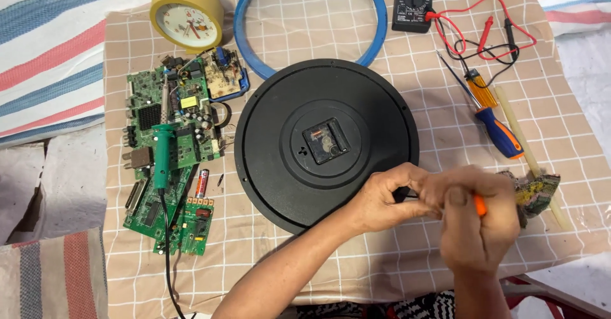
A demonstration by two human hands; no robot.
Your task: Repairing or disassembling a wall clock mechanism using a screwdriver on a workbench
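Left of the black clock back [326, 144], green circuit boards [168, 147], a soldering iron [162, 153] and one battery [202, 183] lie unused. The clock back lies face down, its movement [326, 141] still fitted at centre. At its lower right rim, the left hand [382, 198] pinches the edge; the right hand [474, 220] is closed around an orange-handled tool [480, 206]. Work there looks barely begun.

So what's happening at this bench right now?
A person works at the lower right rim of a black wall clock back, lying face down. The left hand pinches the rim; the right hand has an orange-handled tool in its grip. Circuit boards, a soldering iron and a multimeter lie around.
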